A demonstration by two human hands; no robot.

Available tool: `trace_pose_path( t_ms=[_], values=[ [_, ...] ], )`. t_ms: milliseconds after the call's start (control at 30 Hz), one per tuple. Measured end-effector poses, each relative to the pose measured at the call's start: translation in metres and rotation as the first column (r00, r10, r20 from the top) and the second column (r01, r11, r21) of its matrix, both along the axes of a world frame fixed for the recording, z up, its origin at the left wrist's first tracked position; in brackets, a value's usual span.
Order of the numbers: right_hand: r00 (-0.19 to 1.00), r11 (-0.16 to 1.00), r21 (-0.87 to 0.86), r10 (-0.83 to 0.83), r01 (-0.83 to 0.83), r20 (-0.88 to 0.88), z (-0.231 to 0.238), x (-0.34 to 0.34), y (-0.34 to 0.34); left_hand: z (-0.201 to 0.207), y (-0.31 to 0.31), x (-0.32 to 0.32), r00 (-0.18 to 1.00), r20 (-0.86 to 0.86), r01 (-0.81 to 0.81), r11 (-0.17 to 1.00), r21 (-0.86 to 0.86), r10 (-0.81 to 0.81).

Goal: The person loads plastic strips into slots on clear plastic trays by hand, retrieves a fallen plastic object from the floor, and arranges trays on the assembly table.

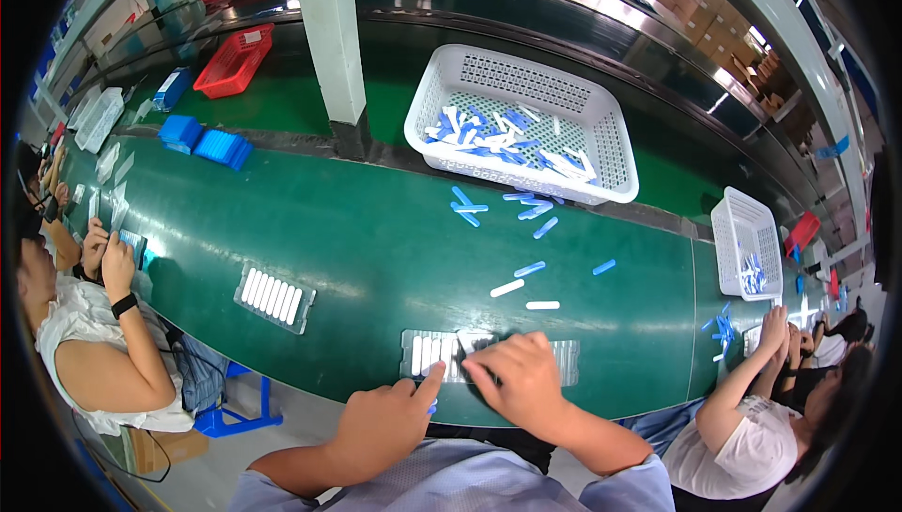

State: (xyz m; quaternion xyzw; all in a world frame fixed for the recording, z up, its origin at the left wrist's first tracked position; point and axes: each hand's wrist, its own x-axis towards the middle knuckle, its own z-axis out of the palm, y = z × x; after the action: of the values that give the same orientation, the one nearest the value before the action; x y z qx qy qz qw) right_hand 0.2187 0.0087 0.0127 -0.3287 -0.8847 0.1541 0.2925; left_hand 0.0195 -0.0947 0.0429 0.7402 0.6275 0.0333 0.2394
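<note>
A clear grooved tray (406, 362) holding a row of white strips (426, 352) lies at the table's near edge. My left hand (387, 426) rests its stretched index finger on the strips, while its other fingers are curled. A bit of a blue strip (432, 409) shows beneath them. My right hand (521, 382) is over the tray's right part, thumb and fingers bent together; what they pinch, if anything, is hidden. More clear grooved plastic (568, 362) shows to the right of that hand; I cannot tell if it is a separate tray.
Loose blue and white strips (530, 269) lie beyond my hands. A large white basket (521, 174) of strips stands behind them. Another filled tray (275, 300) lies left. Blue blocks (202, 141), a red basket (235, 61) and a post (329, 42) stand farther back. Co-workers sit on both sides.
</note>
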Motion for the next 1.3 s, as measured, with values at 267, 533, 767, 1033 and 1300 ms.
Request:
trace_pose_path(
  t_ms=[267,533,767,1033,1300],
  values=[
    [0.974,0.957,-0.189,0.226,-0.218,0.022,-0.008,0.012,-0.012,-0.04,0.006,-0.03,0.638,0.728,-0.26,0.96,-0.104,0.251],
    [0.947,0.988,-0.052,0.157,-0.148,0.279,0.007,0.013,-0.001,-0.045,-0.001,-0.039,-0.435,0.521,0.339,0.67,-0.661,0.735],
    [0.913,0.939,-0.159,0.335,-0.304,0.232,0.015,0.022,0.009,-0.051,-0.001,-0.045,-0.458,0.541,0.562,0.701,-0.439,0.706],
    [0.968,0.919,-0.337,0.139,-0.205,-0.21,0.034,-0.007,0.003,-0.035,0.015,-0.021,-0.192,0.649,0.576,0.62,-0.533,0.736],
    [0.895,0.81,-0.542,-0.048,-0.225,-0.443,0.018,0.001,0.015,-0.04,0.013,-0.023,-0.196,0.701,0.587,0.655,-0.476,0.685]
  ],
)
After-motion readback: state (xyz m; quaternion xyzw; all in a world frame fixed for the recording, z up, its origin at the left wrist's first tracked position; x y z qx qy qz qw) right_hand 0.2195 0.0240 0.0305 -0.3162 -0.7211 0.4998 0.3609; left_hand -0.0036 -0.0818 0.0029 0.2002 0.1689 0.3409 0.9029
